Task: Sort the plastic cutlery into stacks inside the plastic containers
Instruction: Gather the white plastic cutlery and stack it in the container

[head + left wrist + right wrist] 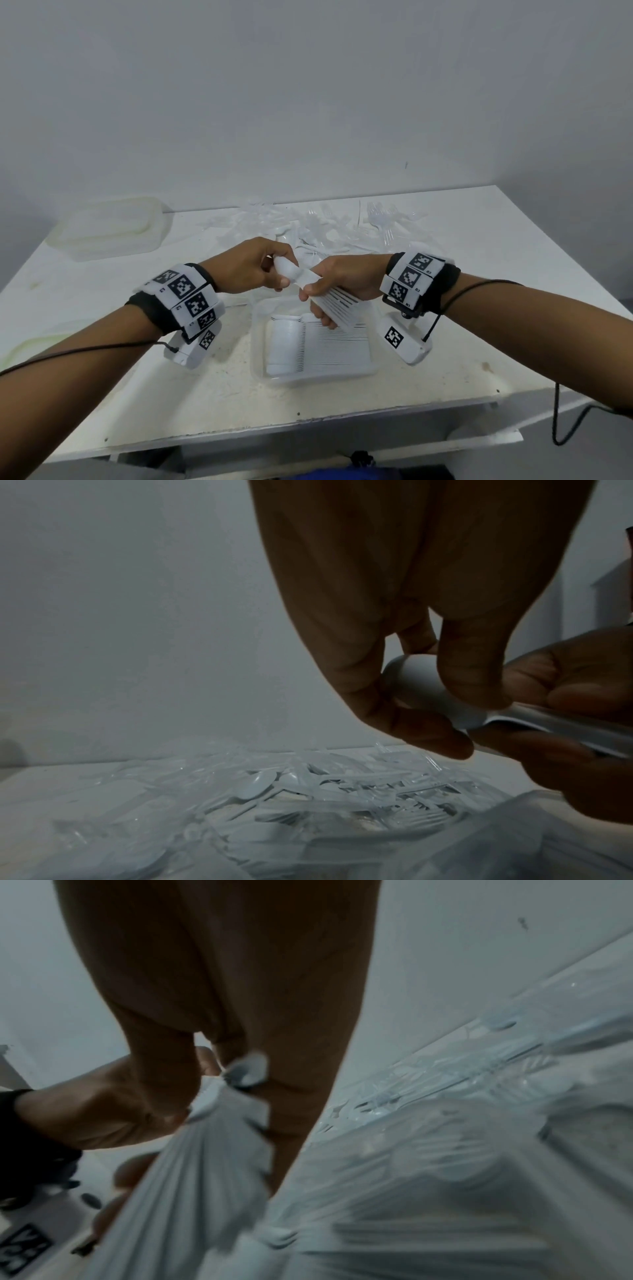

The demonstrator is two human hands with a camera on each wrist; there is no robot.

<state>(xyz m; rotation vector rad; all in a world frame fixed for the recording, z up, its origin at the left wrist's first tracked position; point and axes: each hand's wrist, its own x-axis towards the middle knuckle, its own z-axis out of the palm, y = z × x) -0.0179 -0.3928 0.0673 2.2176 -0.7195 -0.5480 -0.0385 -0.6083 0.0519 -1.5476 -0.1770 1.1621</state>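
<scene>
A bundle of white spoons (318, 291) is held in the air above the near container, bowls to the left and handles fanned to the right. The left hand (253, 270) pinches the bowl end between thumb and curled fingers, and the right hand (342, 284) grips the handles with fingers wrapped under them and the thumb on top. Directly below, the clear plastic container (375, 368) holds two neat stacks of white cutlery laid side by side, one of them spoons with bowls nested. Beyond the hands, a loose heap of cutlery (325, 226), white and clear pieces mixed with forks among them, lies near the table's far edge; there are too many to count. A second container (113, 229), translucent, stands at the far left corner, well apart from the heap. Everything rests on a white table (479, 349) with a scuffed, speckled top, pushed against a plain pale wall (308, 85). Both wrists carry marker-printed bands with cables trailing along the forearms.
</scene>
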